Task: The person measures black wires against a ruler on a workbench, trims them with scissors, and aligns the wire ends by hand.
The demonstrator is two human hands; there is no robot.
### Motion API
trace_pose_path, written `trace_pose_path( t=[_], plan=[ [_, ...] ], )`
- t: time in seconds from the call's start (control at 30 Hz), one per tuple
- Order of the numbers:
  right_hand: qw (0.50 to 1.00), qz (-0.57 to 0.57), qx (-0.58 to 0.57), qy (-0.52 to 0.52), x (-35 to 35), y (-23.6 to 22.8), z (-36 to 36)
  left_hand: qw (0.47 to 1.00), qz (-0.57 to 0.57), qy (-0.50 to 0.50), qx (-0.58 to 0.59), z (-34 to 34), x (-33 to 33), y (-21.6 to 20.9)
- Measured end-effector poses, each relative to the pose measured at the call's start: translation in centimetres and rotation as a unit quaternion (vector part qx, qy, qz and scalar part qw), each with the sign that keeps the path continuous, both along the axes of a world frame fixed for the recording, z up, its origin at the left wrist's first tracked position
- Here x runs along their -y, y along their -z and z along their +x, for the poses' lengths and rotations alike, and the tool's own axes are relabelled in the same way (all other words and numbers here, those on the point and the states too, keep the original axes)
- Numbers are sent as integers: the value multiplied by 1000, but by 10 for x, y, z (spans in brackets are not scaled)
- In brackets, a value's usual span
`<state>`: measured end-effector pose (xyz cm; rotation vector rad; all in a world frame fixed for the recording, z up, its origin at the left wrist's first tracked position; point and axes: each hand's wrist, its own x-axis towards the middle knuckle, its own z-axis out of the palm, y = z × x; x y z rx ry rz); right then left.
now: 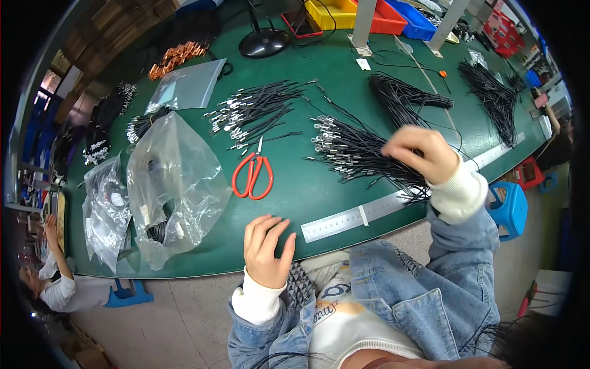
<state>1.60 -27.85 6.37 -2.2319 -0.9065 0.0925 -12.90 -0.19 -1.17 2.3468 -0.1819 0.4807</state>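
Observation:
My right hand is over a large bundle of black cables with silver ring terminals. Its fingers are curled together at the bundle's right part, and what they hold, if anything, is hidden. My left hand rests at the table's front edge, palm down, fingers loosely spread and holding nothing. Between the hands lies a steel ruler along the edge, with a pale strip across it. Red-handled scissors lie beyond my left hand, blades pointing away. Farther back is a smaller pile of terminal-ended cables.
Clear plastic bags stand on the left, with a flat bag behind. Copper-coloured parts lie at the back left. More black cables lie beyond my right hand. Coloured bins line the back. A blue stool stands right.

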Motion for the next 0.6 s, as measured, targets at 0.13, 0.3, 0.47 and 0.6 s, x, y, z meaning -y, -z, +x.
trace_pose_path(
  t=[0.13,0.3,0.47,0.6],
  plan=[
    [979,-95,39,175,-30,35,40,1000,-18,16,-2,0,3,2],
    [980,-165,-3,107,-37,55,58,999,-38,32,-11,0,4,5],
    [986,-81,-54,134,-34,45,54,998,-43,38,-17,0,2,7],
    [986,25,-116,112,-26,36,48,998,-47,46,-17,2,7,7]
  ],
)
